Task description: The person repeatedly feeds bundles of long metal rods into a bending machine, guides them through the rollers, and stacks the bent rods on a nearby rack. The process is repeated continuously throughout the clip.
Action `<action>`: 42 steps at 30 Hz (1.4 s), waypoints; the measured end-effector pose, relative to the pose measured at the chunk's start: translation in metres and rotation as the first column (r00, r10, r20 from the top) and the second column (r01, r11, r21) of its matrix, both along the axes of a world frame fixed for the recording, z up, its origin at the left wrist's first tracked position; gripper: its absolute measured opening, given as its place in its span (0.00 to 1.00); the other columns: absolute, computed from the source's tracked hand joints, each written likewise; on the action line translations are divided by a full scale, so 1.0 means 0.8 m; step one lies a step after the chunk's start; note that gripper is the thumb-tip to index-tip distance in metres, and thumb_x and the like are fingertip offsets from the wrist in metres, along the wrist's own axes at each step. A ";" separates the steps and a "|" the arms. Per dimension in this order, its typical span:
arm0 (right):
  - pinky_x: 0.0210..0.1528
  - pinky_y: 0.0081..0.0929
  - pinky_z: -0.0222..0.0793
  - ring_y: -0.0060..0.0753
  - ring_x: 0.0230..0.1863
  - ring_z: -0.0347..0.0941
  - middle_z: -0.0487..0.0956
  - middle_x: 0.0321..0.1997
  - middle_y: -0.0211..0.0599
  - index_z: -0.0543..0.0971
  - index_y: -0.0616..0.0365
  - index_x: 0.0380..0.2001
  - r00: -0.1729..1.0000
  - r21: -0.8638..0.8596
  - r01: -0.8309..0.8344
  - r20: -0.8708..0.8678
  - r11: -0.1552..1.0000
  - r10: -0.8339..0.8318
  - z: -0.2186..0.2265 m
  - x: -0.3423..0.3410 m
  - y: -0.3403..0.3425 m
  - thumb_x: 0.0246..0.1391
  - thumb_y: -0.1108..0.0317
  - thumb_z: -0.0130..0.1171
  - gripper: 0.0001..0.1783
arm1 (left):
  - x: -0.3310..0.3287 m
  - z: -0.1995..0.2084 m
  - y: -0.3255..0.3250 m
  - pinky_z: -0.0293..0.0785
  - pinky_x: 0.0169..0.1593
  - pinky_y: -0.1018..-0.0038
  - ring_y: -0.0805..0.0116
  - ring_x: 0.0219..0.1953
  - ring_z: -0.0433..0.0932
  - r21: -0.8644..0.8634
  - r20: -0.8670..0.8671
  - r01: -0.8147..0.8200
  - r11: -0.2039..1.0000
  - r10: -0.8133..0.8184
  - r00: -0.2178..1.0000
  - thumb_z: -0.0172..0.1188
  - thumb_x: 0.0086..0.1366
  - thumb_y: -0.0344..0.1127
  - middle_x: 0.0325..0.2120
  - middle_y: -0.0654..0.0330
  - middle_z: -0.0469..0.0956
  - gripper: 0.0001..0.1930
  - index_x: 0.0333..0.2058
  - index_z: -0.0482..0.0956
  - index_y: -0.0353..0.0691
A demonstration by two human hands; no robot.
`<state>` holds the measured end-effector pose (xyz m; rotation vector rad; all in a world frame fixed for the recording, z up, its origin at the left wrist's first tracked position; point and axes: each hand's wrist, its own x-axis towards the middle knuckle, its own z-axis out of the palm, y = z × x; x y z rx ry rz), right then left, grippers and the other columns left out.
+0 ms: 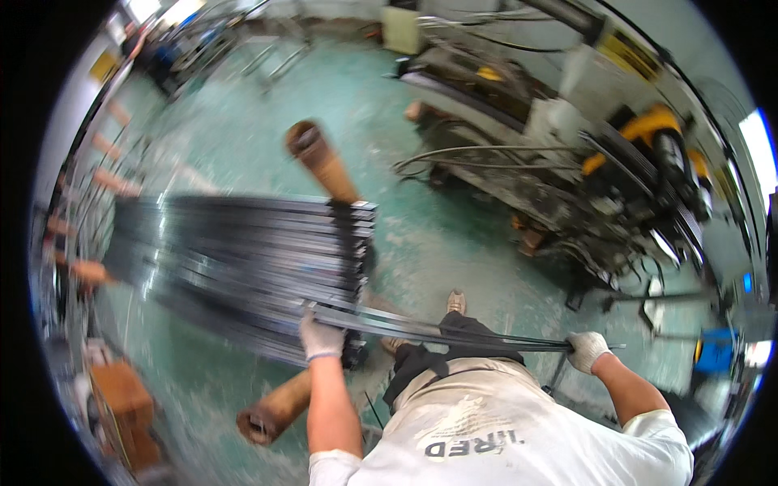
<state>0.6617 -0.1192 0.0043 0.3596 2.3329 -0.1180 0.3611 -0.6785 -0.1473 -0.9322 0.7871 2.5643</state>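
Across the front of my body run a few long, thin metal strips (pixel 381 326), slightly bowed. My left hand (pixel 322 336), in a pale work glove, is closed on their left end, right over the near edge of a metal stack. Toward the other end, my right hand (pixel 587 351), also gloved, wraps round the strips, and their tips stick out past it. The stack of long dark metal profiles (pixel 243 259) lies to the left, its ends facing me. Motion blur hides its finer detail.
Rusty round pipes (pixel 331 166) jut from under the stack at its far and near sides. A large machine (pixel 502 154) with cables and yellow parts fills the right. A brown box (pixel 120 387) stands at the lower left. Far left, a person (pixel 154 61) is by some equipment.
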 end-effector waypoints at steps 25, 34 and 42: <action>0.76 0.74 0.67 0.66 0.64 0.78 0.82 0.58 0.53 0.77 0.69 0.57 -0.200 -0.585 -0.721 0.690 -0.372 -0.696 0.038 -0.075 0.290 0.46 0.72 0.54 0.31 | -0.139 0.352 0.519 0.73 0.72 0.46 0.58 0.54 0.82 -0.288 -0.673 0.359 0.888 -0.454 0.584 0.64 0.79 0.40 0.48 0.60 0.84 0.19 0.62 0.76 0.39; 0.62 0.42 0.82 0.42 0.55 0.84 0.87 0.48 0.36 0.81 0.59 0.55 -0.609 -0.763 -0.641 0.570 -0.082 -0.551 0.017 -0.107 0.398 0.73 0.67 0.67 0.13 | -0.364 0.378 0.589 0.73 0.74 0.51 0.57 0.57 0.83 -0.250 -0.814 0.422 0.871 -0.425 0.395 0.60 0.82 0.42 0.51 0.55 0.84 0.21 0.64 0.77 0.34; 0.52 0.37 0.74 0.26 0.51 0.78 0.87 0.49 0.21 0.86 0.43 0.53 -0.851 -0.906 -0.393 0.423 -0.155 -0.311 0.092 -0.192 0.481 0.71 0.44 0.70 0.19 | -0.488 0.266 0.686 0.77 0.67 0.55 0.52 0.55 0.84 -0.198 -0.693 0.557 0.807 -0.517 0.502 0.62 0.81 0.42 0.48 0.50 0.87 0.17 0.51 0.84 0.32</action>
